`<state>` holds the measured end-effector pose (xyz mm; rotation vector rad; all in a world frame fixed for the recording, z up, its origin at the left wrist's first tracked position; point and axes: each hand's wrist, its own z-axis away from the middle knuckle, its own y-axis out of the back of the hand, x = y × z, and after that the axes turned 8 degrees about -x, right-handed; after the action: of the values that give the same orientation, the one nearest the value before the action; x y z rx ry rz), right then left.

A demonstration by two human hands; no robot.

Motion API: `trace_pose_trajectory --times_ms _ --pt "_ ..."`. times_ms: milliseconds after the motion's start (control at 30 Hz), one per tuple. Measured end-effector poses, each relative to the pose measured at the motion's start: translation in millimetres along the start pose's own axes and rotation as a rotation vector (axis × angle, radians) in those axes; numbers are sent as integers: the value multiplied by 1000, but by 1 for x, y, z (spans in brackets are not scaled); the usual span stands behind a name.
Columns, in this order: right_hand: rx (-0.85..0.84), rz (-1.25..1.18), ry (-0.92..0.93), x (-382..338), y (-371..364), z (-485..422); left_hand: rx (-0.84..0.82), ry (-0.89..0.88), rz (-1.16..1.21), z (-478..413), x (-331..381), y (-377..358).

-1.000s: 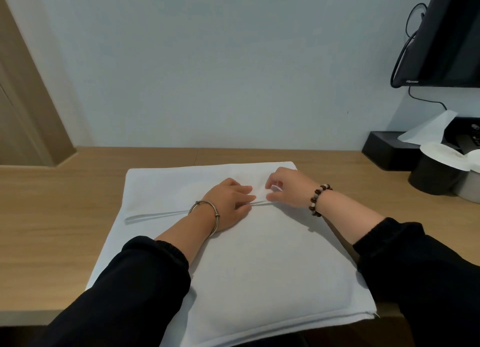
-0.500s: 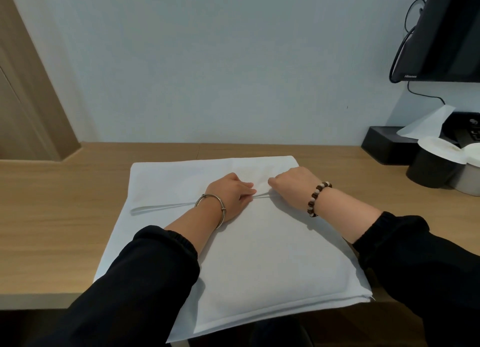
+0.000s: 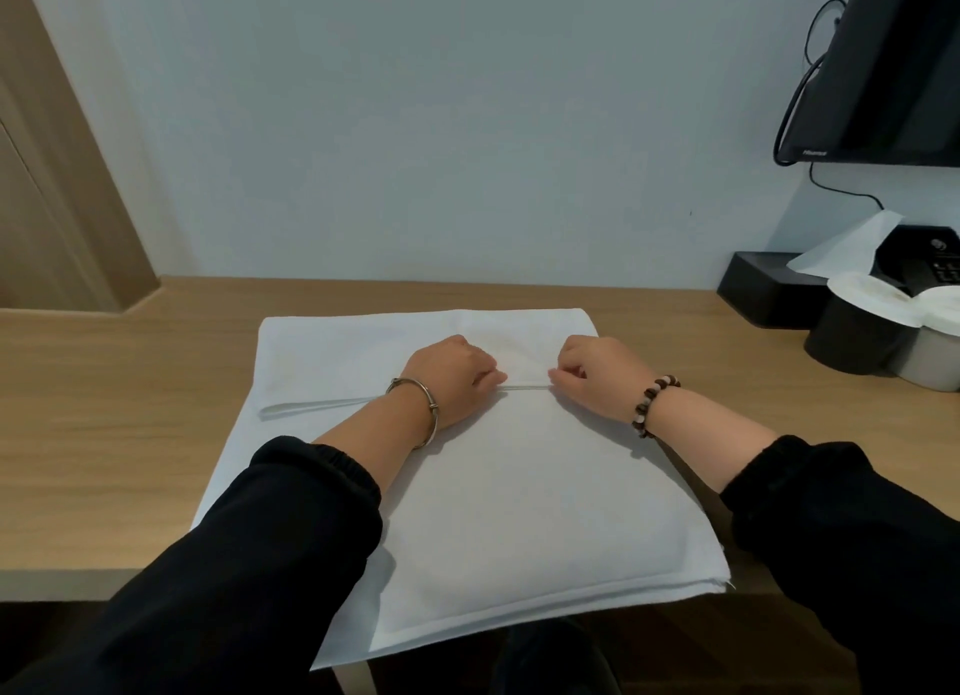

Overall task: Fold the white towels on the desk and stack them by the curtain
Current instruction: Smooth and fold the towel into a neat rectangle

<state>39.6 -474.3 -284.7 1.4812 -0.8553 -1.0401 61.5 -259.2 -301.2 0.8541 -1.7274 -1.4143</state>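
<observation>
Head view: a person's two forearms reach forward over a worktop, with a wall behind.
Worktop: light wooden worktop (image 3: 104, 434) spans the whole width; its front edge shows at lower left.
Towel: white cloth towel (image 3: 519, 512) lies flat in the middle of the worktop, folded into a broad rectangle of several layers. Its near edge hangs over the worktop's front edge. A folded edge crosses it from left to right, a little beyond its middle.
Left hand: left hand (image 3: 457, 377) sits knuckles up on the towel, fingers curled, fingertips nipping the folded edge.
Right hand: right hand (image 3: 597, 377) is just beside the left, a short stretch of edge between them. Its fingers are curled, with thumb and fingertips pinching the same edge.
Wrists: thin silver metal bangle (image 3: 415, 403) on the left wrist, bracelet of dark brown and pale beads (image 3: 655, 403) on the right. Both arms wear black sleeves (image 3: 234, 564) with gathered cuffs.
Far right of worktop: black rectangular tissue box (image 3: 763, 289) by the wall, a white tissue (image 3: 841, 247) standing out of it. In front, a black round container (image 3: 857, 341) and a pale grey round container (image 3: 930, 361) stand touching, each with a white cover.
Upper right: black flat screen (image 3: 893, 60), with a black cable (image 3: 800, 96) looping beside it.
Left: light brown wooden panel (image 3: 52, 200) against the pale blue-grey wall (image 3: 415, 122).
</observation>
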Motion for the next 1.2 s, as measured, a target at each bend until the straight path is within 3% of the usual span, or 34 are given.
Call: trace_pose_trajectory --times_ms 100,233,300,467,600,767,867,1000,1100,1200 --pt "-35 -57 -53 -1 4 -4 38 160 -151 1 -14 5" --pt "-160 55 -106 -7 13 -16 -195 355 -160 15 -43 -5" --pt "-226 138 -193 -20 21 -35 -212 351 -174 17 -48 -10" --pt "-29 40 -291 -66 9 -91 -211 362 -178 15 -45 -11" --pt "-84 22 -383 -76 -37 -91 -227 355 -178 15 -47 -11" --pt "-76 48 -397 -73 -42 -94 -241 264 -140 23 -57 -4" --pt "-73 64 -393 -72 -45 -94 -134 294 8 39 -76 12" --pt "-46 78 -388 -69 -46 -96 317 721 135 66 -126 41" --pt "-47 89 -389 -69 -47 -97 290 979 632 73 -154 59" --pt "-45 96 -389 -69 -47 -97 268 1038 1039 67 -161 65"
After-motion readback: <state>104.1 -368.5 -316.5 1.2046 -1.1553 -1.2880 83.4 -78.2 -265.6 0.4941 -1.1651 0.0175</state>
